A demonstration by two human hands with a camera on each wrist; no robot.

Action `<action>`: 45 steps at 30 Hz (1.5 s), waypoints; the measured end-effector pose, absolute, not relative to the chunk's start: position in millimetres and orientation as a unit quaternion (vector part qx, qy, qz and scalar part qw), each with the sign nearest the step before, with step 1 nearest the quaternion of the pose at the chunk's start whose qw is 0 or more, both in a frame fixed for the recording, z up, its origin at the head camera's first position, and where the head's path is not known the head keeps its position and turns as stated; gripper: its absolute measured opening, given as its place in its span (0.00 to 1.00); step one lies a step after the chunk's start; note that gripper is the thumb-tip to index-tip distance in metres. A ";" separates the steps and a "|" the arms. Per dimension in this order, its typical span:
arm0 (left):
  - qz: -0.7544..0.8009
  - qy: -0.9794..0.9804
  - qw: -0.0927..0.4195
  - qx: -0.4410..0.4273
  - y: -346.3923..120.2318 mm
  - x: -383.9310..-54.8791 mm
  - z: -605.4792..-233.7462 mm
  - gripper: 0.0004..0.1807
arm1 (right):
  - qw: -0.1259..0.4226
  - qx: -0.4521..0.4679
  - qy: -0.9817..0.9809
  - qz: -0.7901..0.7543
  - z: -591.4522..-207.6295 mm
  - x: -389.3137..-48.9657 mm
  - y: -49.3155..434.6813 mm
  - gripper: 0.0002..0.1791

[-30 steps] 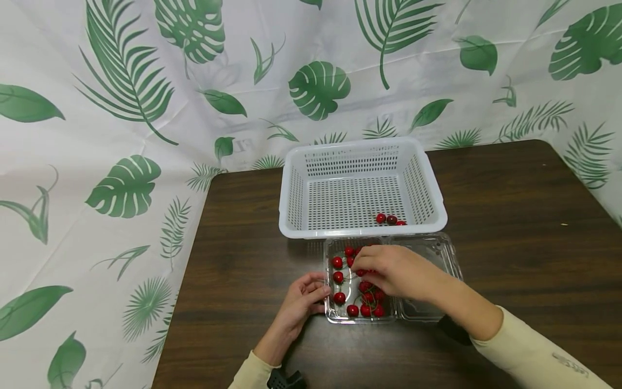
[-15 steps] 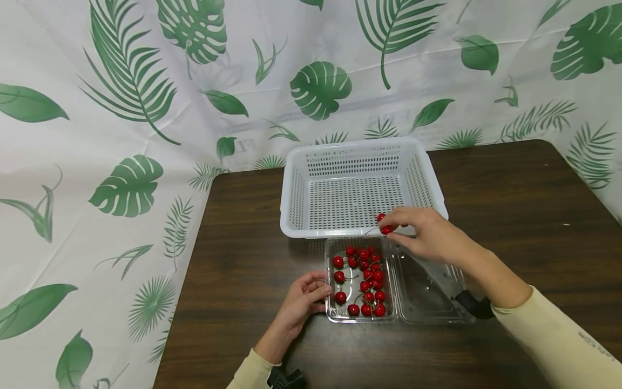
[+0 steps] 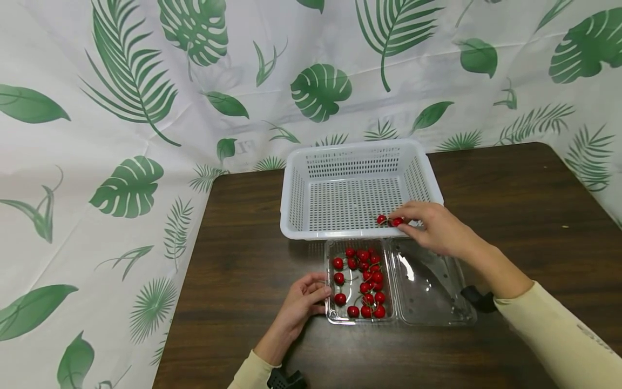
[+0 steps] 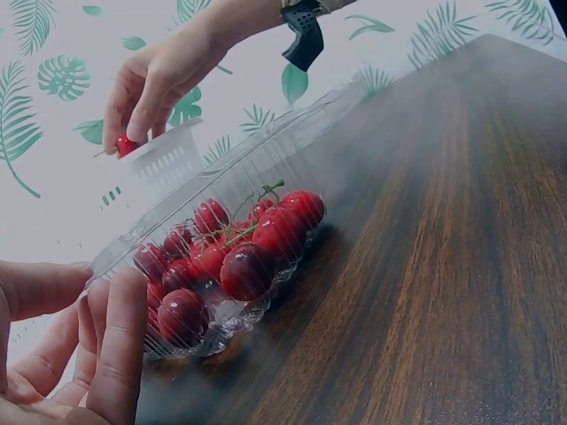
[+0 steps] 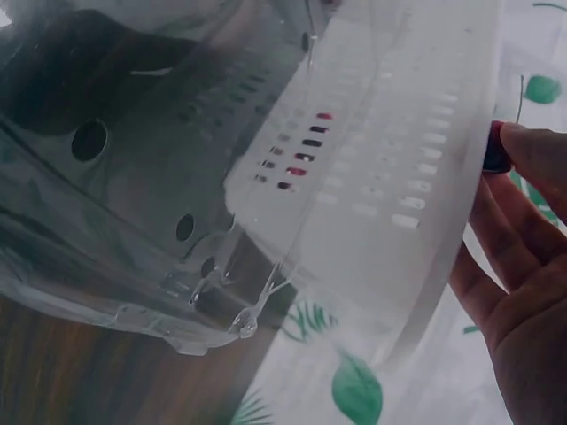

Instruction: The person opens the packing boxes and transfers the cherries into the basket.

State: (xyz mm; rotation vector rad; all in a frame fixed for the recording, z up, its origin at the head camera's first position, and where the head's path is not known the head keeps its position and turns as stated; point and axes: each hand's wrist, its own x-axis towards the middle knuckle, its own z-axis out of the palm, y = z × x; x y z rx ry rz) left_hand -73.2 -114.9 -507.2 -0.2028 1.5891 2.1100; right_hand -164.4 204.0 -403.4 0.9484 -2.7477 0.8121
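My right hand [image 3: 439, 229] pinches a red cherry [image 5: 498, 149] between thumb and fingers, above the front right part of the white basket [image 3: 291, 178]. Another cherry [image 3: 381, 220] shows inside the basket, just left of those fingertips. In front of the basket lies an opened clear plastic clamshell box [image 3: 396, 319], whose left half holds several cherries [image 3: 366, 310] with green stems. My left hand [image 3: 302, 302] grips the left edge of that box. In the left wrist view, the left thumb and fingers [image 4: 122, 345] are at the box wall, and the cherries show through it.
The clamshell's lid half [image 3: 427, 292] lies flat on the right, below my right forearm. Everything stands on a dark wooden table [image 3: 243, 237]. A leaf-patterned cloth [image 3: 267, 108] hangs behind and to the left of it.
My right hand has lifted a cherry from the clamshell and moved up and right with it, over the basket's front edge. My left hand has stayed at the box edge.
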 end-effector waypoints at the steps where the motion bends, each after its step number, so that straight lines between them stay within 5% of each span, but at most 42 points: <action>1: 0.773 0.581 0.244 -0.075 -114.9 -73.1 -507.3 0.19 | 0.059 0.311 -0.910 0.268 -404.6 -164.7 204.6 0.16; 20: 0.772 0.584 0.244 -0.065 -115.8 -73.7 -506.8 0.20 | 0.015 0.293 -0.924 0.247 -414.1 -167.6 208.8 0.14; 36: 0.777 0.574 0.249 -0.068 -114.7 -72.7 -506.2 0.21 | 0.140 0.339 -0.902 0.226 -395.4 -141.0 169.5 0.11; 45: 0.777 0.574 0.249 -0.062 -115.0 -72.9 -506.6 0.22 | 0.098 0.418 -0.882 0.194 -413.5 -125.3 139.5 0.09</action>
